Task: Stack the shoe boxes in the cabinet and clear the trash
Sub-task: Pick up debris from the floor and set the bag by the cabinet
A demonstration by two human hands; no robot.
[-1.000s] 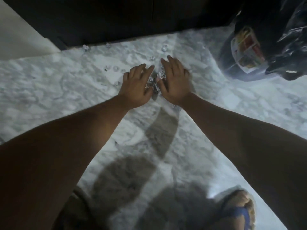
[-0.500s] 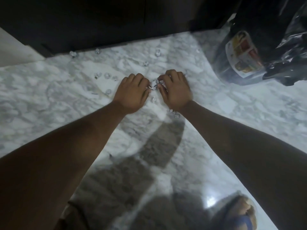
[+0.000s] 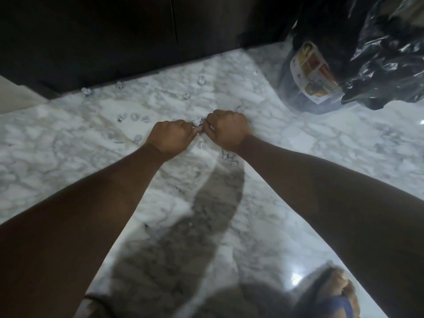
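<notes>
**Scraps bunched between both hands, bag off to the right**

On the marble floor (image 3: 68, 145), loose paper scraps (image 3: 134, 116) lie scattered to the left of the hands and up along the foot of the dark cabinet (image 3: 114, 37). These have not yet been gathered.

The left hand (image 3: 171, 137) is curled into a fist, knuckles up, its thumb side pressed toward the middle. Between the two hands sits a small clump (image 3: 197, 123) of crumpled paper, pinched from both sides. The right hand (image 3: 226, 130) is curled the same way and touches the clump from the right. How much paper is tucked inside either fist cannot be seen.

A few more scraps lie just under the right wrist and between the hands, nearer the person.

Far right, well apart from the hands, a black bag (image 3: 378, 65) slumps on the floor with a printed wrapper showing against its side. The clump probably belongs in there. The bag lies up and to the right of the hands, so the right hand is nearer and has the shorter carry. Small bits could slip out during the lift.

A foot (image 3: 339, 292) shows at the lower right.
</notes>
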